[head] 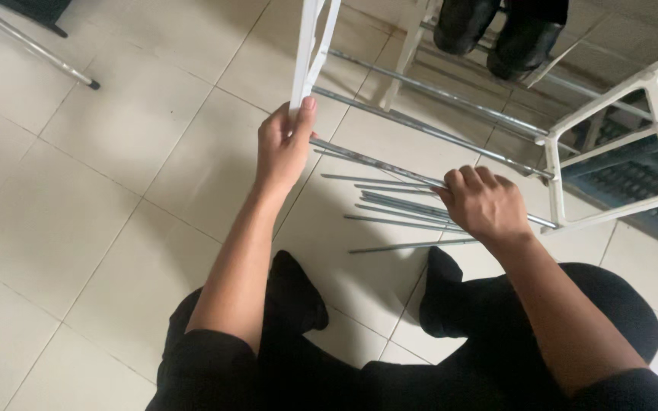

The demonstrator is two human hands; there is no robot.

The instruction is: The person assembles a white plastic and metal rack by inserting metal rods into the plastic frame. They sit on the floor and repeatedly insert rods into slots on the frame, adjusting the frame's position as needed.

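Metal rod (378, 162) slanting left-to-right, right hand (485, 204) gripping, left hand (283, 144) on white frame (306, 53)

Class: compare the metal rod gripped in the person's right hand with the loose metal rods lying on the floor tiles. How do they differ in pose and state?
1. The gripped rod is closed in the right hand; the loose rods lie unheld.
2. The gripped rod reaches across to the white side frame that the left hand holds; the loose rods join nothing.
3. The gripped rod appears raised off the floor; the loose rods rest flat on the tiles.

Both are thin, straight, silver-grey rods.
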